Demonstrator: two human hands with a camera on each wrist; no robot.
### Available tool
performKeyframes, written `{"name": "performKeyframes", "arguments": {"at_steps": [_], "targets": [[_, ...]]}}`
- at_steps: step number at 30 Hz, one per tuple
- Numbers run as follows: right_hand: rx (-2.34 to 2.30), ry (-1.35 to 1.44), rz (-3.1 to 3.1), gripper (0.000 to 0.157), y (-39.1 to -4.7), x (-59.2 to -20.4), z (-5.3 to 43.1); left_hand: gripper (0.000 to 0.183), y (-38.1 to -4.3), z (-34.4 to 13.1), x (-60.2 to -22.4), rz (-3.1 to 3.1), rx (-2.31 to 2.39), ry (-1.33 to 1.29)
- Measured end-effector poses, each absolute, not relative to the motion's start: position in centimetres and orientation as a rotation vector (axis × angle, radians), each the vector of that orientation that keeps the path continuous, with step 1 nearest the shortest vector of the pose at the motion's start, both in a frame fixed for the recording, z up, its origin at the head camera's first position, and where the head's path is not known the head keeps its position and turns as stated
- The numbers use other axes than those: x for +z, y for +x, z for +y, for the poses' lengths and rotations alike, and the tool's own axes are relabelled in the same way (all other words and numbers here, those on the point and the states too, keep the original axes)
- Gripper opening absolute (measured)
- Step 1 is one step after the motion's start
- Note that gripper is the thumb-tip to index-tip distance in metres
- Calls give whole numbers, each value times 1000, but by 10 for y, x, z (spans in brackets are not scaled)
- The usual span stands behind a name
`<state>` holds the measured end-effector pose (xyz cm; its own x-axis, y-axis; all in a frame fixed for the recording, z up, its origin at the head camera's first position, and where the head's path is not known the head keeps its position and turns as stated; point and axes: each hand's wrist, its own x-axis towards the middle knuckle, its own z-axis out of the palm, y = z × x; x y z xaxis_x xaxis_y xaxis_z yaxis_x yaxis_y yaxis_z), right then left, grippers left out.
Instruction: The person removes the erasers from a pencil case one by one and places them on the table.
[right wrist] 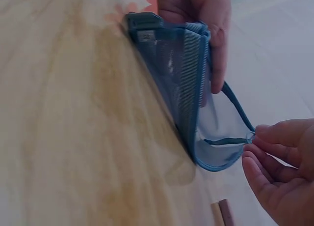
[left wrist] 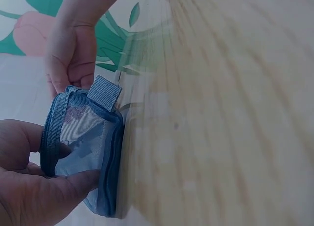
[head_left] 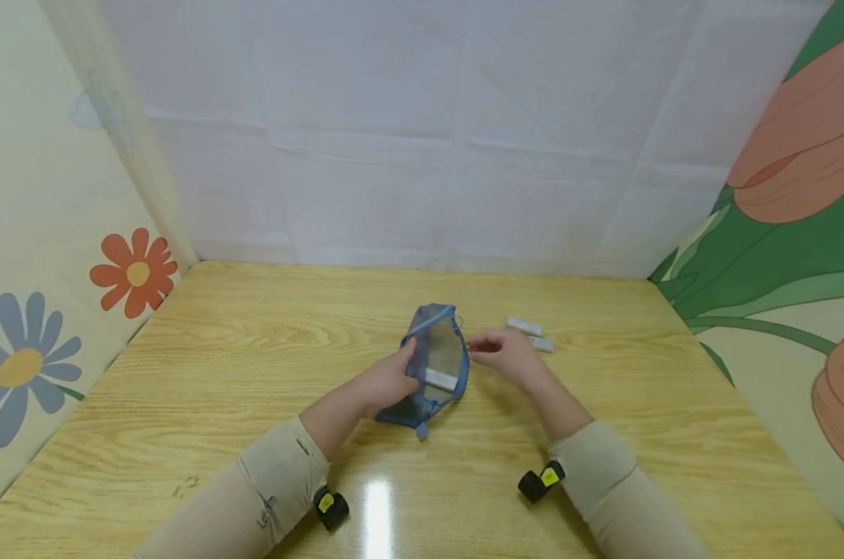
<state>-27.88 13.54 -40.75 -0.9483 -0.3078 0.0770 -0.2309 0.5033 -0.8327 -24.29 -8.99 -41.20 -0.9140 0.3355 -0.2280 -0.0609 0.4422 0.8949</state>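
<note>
A blue mesh zipper pouch (head_left: 444,353) stands on the table with its mouth spread wide. One small white bar (head_left: 441,380) lies inside it. My left hand (head_left: 388,382) grips the pouch's left side, its thumb over the rim; the left wrist view shows finger and thumb (left wrist: 81,181) on the mesh. On the other side, my right hand (head_left: 508,355) has its fingertips together at the mouth's right edge. The right wrist view shows those fingers (right wrist: 274,132) pinching at the blue edging, beside a small ring (right wrist: 250,136).
Two more small white bars (head_left: 525,325) lie on the wooden table (head_left: 268,326) just beyond my right hand. A white sheet (head_left: 394,155) hangs behind the table. Flower-patterned walls (head_left: 30,194) flank both sides.
</note>
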Motion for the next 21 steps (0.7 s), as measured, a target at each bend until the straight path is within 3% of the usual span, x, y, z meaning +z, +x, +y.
{"name": "performKeyframes", "arguments": {"at_steps": [11, 21], "targets": [[-1233, -668, 2693, 23, -275, -425, 123, 81, -243, -89, -413, 2365, 1444, 242], [-1326, -694, 2545, 26, -276, -433, 123, 80, -243, -89, -413, 2379, 1413, 256]]}}
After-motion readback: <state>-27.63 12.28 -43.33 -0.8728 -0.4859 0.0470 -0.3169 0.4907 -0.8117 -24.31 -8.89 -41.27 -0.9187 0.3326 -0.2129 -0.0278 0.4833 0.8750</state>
